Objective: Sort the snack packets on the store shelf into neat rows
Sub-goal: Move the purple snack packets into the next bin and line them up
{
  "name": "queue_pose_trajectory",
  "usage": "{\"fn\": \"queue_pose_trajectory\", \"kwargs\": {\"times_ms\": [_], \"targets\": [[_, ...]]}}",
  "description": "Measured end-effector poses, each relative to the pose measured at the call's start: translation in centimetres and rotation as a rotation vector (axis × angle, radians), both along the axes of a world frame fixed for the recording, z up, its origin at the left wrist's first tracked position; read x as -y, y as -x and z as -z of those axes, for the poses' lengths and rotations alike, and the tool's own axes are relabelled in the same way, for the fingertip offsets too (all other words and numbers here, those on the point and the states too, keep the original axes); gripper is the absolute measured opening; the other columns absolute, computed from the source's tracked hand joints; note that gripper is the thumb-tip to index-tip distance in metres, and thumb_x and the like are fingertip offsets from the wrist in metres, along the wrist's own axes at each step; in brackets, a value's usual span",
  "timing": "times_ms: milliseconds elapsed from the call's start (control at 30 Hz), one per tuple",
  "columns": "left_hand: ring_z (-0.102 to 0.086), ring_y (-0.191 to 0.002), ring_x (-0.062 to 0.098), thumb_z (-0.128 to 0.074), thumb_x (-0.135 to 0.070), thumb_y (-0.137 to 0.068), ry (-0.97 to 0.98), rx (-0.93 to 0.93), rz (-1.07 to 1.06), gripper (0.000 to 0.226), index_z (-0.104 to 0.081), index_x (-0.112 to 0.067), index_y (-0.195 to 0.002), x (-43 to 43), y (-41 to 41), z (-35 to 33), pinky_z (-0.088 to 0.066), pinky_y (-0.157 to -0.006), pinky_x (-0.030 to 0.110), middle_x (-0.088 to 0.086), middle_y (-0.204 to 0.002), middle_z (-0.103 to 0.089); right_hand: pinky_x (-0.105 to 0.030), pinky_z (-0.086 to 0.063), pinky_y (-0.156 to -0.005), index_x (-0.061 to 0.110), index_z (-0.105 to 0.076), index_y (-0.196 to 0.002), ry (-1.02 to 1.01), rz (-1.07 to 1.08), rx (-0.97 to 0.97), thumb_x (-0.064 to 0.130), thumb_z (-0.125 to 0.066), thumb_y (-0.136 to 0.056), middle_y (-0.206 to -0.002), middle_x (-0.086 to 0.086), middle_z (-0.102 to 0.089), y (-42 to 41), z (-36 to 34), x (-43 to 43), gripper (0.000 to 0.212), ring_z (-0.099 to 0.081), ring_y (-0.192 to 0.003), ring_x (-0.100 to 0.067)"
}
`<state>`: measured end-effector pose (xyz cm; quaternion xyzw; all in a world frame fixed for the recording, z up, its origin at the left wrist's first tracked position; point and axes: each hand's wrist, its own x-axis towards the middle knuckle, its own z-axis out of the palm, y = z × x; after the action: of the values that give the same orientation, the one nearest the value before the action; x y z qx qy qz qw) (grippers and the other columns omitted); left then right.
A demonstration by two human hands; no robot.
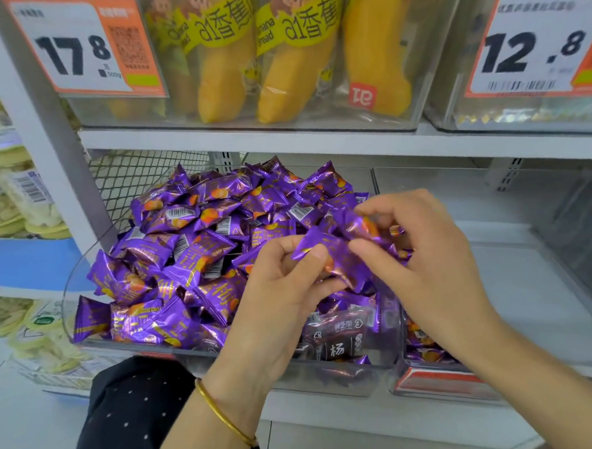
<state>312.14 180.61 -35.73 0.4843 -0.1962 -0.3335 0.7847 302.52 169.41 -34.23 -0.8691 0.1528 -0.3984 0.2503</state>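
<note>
The purple packet (337,258) lay crosswise above the bin (84,259), the fingers (310,256) of the left hand (281,293) pinching its left end, the fingers (368,251) of the right hand (426,255) pinching its right end.

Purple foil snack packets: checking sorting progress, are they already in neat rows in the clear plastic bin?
No, the purple foil snack packets lie jumbled in a heap in the clear plastic bin.

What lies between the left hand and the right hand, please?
A purple snack packet bridges the gap: the left hand pinches one end and the right hand touches the other with its thumb, seen in the head view.
</note>
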Motion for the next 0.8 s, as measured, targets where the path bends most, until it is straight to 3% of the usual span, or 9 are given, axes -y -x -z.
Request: {"fn": "queue_pose_trajectory", "kwargs": {"times_ms": [133,233,333,400,467,533,633,700,800], "targets": [[-0.064,-0.075,0.022,-0.054,-0.042,-0.076,0.041,-0.098,0.097,0.045,-0.062,-0.005,-0.101,-0.4,-0.2,-0.4,-0.057,-0.066,0.027,0.012,-0.084,-0.068,-0.010,-0.035,-0.083,0.024,-0.063,-0.118,0.124,-0.129,-0.098,0.035,-0.049,-0.088,-0.099,0.008,-0.047,-0.3,0.2,-0.3,0.034,-0.046,-0.094,-0.003],[-0.062,-0.071,0.017,-0.061,-0.033,-0.073,-0.003,0.017,0.043,0.047,-0.057,-0.005,-0.110,-0.9,-0.4,-0.3,-0.055,-0.064,0.025,0.006,-0.079,-0.065,-0.016,-0.036,-0.088,0.022,-0.060,-0.124,0.140,-0.284,-0.144,0.026,-0.043,-0.091,-0.105,0.008,-0.052,-0.2,0.2,-0.6,0.038,-0.049,-0.102,-0.009],[-0.066,-0.072,0.017,-0.057,-0.014,-0.085,0.008,0.112,-0.119,0.025,-0.057,-0.007,-0.109,-1.9,-1.6,-1.1,-0.057,-0.066,0.027,0.009,-0.087,-0.068,-0.018,-0.043,-0.091,0.023,-0.060,-0.120,-0.193,-0.387,-0.044,0.013,-0.046,-0.089,-0.111,0.010,-0.062,-0.5,-0.2,-0.7,0.036,-0.057,-0.108,-0.007],[-0.067,-0.074,0.015,-0.057,-0.010,-0.089,0.062,0.174,-0.253,0.025,-0.055,-0.005,-0.113,-3.1,-3.1,-2.2,-0.058,-0.070,0.028,0.009,-0.091,-0.068,-0.021,-0.048,-0.086,0.026,-0.062,-0.110,-0.377,-0.348,-0.001,0.007,-0.048,-0.090,-0.104,0.010,-0.066,-1.2,-0.5,-0.6,0.031,-0.061,-0.101,-0.005],[-0.066,-0.079,0.015,-0.061,-0.014,-0.087,0.093,0.224,-0.343,0.031,-0.054,-0.006,-0.116,-4.3,-4.4,-2.8,-0.057,-0.077,0.030,0.008,-0.093,-0.067,-0.019,-0.048,-0.081,0.025,-0.065,-0.101,-0.286,-0.256,-0.157,0.010,-0.053,-0.091,-0.098,0.010,-0.067,-2.5,-0.8,-0.9,0.021,-0.061,-0.091,-0.002],[-0.064,-0.080,0.015,-0.059,-0.013,-0.089,0.077,0.234,-0.368,0.019,-0.056,-0.009,-0.108,-4.9,-5.2,-2.5,-0.057,-0.077,0.030,0.004,-0.087,-0.066,-0.027,-0.047,-0.081,0.017,-0.065,-0.098,-0.095,-0.181,-0.411,0.025,-0.054,-0.092,-0.095,0.001,-0.065,-4.1,-0.4,-1.8,0.015,-0.059,-0.089,-0.009],[-0.064,-0.082,0.017,-0.052,-0.009,-0.092,0.048,0.220,-0.344,0.020,-0.054,-0.007,-0.112,-4.9,-5.3,-1.7,-0.055,-0.078,0.032,0.006,-0.089,-0.065,-0.034,-0.046,-0.077,0.010,-0.059,-0.095,0.158,-0.063,-0.693,0.049,-0.050,-0.089,-0.095,-0.004,-0.050,-6.4,0.7,-3.6,0.041,-0.051,-0.097,-0.024],[-0.065,-0.082,0.015,-0.052,-0.007,-0.092,0.062,0.229,-0.344,0.020,-0.053,-0.012,-0.112,-4.9,-5.2,-1.7,-0.056,-0.080,0.034,0.003,-0.091,-0.065,-0.033,-0.040,-0.070,0.015,-0.052,-0.084,0.153,-0.046,-0.672,0.051,-0.056,-0.086,-0.087,0.000,-0.040,-7.2,1.1,-4.5,0.036,-0.045,-0.092,-0.023],[-0.065,-0.080,0.012,-0.051,-0.004,-0.092,0.092,0.222,-0.357,0.022,-0.052,-0.020,-0.107,-4.9,-5.1,-1.7,-0.054,-0.083,0.035,0.000,-0.089,-0.065,-0.030,-0.032,-0.059,0.023,-0.036,-0.066,-0.052,-0.081,-0.489,0.037,-0.069,-0.079,-0.071,0.006,-0.038,-6.6,0.8,-4.0,0.038,-0.041,-0.070,-0.017]]}}
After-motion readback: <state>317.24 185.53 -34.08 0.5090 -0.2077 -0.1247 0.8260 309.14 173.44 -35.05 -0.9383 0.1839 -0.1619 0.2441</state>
